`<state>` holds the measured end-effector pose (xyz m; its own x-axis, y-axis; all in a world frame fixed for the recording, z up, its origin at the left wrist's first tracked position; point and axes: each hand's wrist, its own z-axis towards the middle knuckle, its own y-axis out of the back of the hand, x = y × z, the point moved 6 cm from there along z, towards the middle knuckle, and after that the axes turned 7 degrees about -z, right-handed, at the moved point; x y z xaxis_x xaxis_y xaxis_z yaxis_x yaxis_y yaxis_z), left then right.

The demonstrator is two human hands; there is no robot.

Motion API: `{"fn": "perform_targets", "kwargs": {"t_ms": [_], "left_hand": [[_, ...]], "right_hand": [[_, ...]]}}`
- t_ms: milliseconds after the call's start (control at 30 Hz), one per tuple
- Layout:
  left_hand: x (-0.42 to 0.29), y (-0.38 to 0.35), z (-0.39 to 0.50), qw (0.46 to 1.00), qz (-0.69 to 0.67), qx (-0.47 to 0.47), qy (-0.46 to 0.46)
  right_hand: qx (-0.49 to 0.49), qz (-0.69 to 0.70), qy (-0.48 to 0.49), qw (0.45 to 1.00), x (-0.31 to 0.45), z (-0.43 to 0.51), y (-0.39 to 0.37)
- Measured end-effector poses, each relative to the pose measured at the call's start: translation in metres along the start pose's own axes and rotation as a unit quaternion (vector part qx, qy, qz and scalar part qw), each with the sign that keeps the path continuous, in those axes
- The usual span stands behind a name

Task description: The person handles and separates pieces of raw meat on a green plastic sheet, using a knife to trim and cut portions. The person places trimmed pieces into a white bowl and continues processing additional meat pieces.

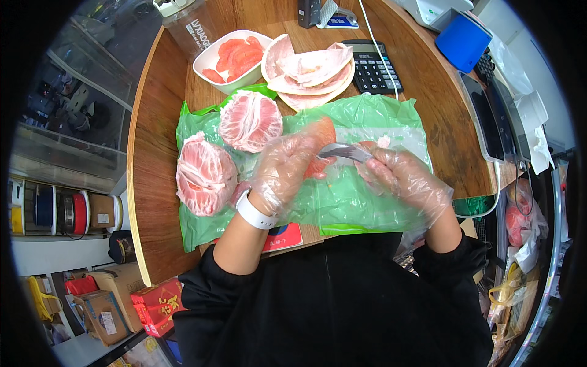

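My left hand, in a clear plastic glove, holds a red pomelo segment, blurred at its upper end. In my right hand, also gloved, is a small curved metal blade whose tip reaches the segment. Pink peel or membrane hangs by the right fingers. Two peeled pomelo pieces, one upper and one lower, lie on a green plastic bag left of my hands. A white bowl behind them holds several bare red segments. Thick pomelo rinds are stacked beside the bowl.
A black calculator with a white cable across it lies behind the bag. A clear bottle stands at the back left by the raised wooden side panel. Phones and a blue container line the right side.
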<state>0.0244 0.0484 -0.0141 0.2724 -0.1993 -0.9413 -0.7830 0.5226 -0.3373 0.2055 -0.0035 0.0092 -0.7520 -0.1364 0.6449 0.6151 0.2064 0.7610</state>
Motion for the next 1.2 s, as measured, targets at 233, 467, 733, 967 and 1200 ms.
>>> {"fn": "perform_targets", "kwargs": {"t_ms": [233,467,733,967,1200], "left_hand": [[0.003,-0.007,-0.003,0.997,-0.057,0.023,0.038],[0.005,-0.006,-0.001,0.991,-0.128,0.005,0.048],[0.008,0.002,-0.006,0.994,-0.073,0.028,-0.075],[0.005,0.004,0.001,0.993,-0.088,-0.004,-0.076],[-0.001,0.003,0.0,0.951,-0.305,-0.054,0.004]], "right_hand": [[0.101,0.119,0.034,0.987,-0.006,-0.002,-0.002],[0.068,0.302,-0.032,0.95,0.001,-0.002,0.004],[-0.208,-0.06,0.176,0.96,0.073,0.013,0.005],[-0.22,-0.02,0.134,0.966,0.06,0.018,-0.007],[-0.189,0.074,-0.041,0.978,0.021,0.014,-0.002]]}}
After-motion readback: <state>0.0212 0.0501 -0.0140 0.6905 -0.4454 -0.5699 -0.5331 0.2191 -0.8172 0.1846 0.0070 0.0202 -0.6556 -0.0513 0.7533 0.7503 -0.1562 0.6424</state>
